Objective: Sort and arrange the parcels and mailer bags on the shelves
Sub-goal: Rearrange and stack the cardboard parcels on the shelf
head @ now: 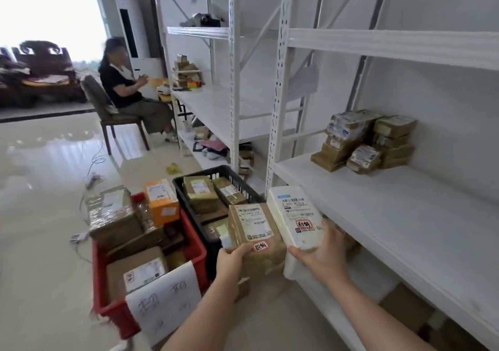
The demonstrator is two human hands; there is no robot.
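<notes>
Left hand [234,256]: fingers curled round the near end of the brown cardboard parcel with white shipping label [252,229], thumb on top just beside a small white sticker. Right hand [322,250]: fingers wrapped round the near end of the white rectangular foam-like box with printed label [294,215], thumb along its side. Both held at one end only, far ends unsupported, side by side and touching, above the gap between the black plastic crate [205,223] and the white metal shelf board [405,229].

Risks, as judgement:
- End grip on each: far end could sag or twist out, more so on the white box if its surface is slick.
- Drop zone: falls onto the black crate's rim or the floor.
- White box's far corner near the perforated white upright post [278,102]; swinging right without lifting could clip post or shelf lip.
- Both hands loaded, none spare to steady.

Room:
- Shelf board mostly bare at front and right; stack of small brown taped parcels [364,140] at the back, well apart from the hands.
- Shelf above leaves ample height.
- Red plastic crate with handwritten paper sign [113,304] left of the black crate, both loaded with parcels, close to the left forearm.
- Seated person [127,88] well apart, no conflict.
</notes>
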